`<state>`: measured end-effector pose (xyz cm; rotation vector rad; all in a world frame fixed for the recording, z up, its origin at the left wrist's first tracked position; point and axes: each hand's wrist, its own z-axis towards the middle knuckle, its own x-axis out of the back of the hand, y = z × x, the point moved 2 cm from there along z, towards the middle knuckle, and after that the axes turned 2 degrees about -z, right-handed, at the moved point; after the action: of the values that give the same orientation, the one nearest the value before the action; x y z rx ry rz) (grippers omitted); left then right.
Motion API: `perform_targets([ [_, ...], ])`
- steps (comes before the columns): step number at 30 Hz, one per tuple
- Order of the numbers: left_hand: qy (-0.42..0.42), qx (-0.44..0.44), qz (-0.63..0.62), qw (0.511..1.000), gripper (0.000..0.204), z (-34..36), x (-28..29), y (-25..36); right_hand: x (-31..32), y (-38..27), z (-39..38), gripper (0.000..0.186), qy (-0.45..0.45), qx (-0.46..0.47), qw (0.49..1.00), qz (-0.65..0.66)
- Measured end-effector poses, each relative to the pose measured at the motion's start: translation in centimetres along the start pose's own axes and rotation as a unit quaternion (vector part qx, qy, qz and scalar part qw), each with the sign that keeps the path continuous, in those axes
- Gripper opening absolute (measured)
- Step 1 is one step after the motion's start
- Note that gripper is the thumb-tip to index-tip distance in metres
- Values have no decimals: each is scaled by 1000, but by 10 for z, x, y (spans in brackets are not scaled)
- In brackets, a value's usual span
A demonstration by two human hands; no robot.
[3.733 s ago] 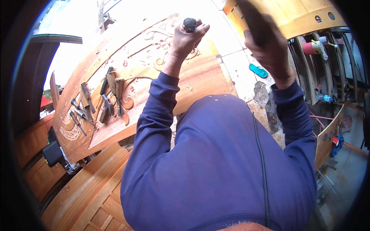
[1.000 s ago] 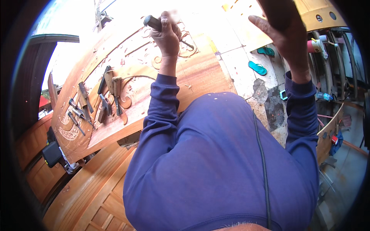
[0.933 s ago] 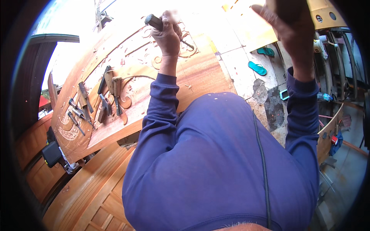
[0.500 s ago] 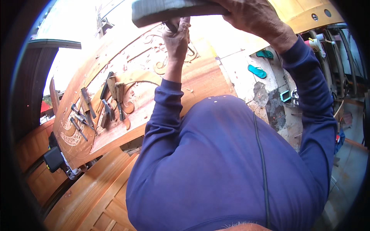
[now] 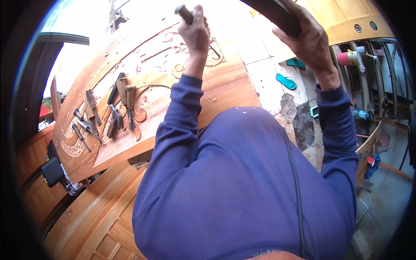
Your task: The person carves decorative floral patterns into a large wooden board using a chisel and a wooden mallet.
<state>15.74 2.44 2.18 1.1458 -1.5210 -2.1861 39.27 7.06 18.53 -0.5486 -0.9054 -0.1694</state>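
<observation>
My left hand [image 5: 195,37] is closed around a chisel [image 5: 185,14], its handle end sticking up above the fist. The chisel's lower part is hidden by the hand. Raised at the upper right, my right hand [image 5: 310,41] grips a dark wooden mallet [image 5: 277,15], which is apart from the chisel and cut off by the top edge. Below the left hand lies a large carved wooden panel [image 5: 225,91] with scrollwork and scattered shavings. Several carving tools [image 5: 90,106] rest on the panel's left part, some with wooden handles.
Teal flip-flops [image 5: 286,81] lie on the stained floor [image 5: 264,73] right of the panel. A pale wooden board [image 5: 342,30] with two holes is at the upper right, near a red-and-white container [image 5: 345,59]. Panelled woodwork [image 5: 99,216] and a black box [image 5: 53,172] are at lower left.
The mallet has swung from over the chisel up and to the right, away from the left hand. The chisel's handle end now shows. The view has shifted slightly.
</observation>
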Motion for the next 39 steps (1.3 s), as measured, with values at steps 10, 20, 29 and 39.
perform_targets([
  [10,22,-113,-31,993,38,-39,19,12,25,-18,7,75,133,-112,980,100],
  [20,-92,40,-58,993,41,2,16,7,36,-29,23,47,152,-83,969,175],
  [29,-169,68,-19,983,23,-12,2,9,-20,-39,51,67,-97,117,975,-162],
  [39,146,-71,28,986,31,-47,140,127,-81,-6,-88,89,-56,-131,985,97],
])
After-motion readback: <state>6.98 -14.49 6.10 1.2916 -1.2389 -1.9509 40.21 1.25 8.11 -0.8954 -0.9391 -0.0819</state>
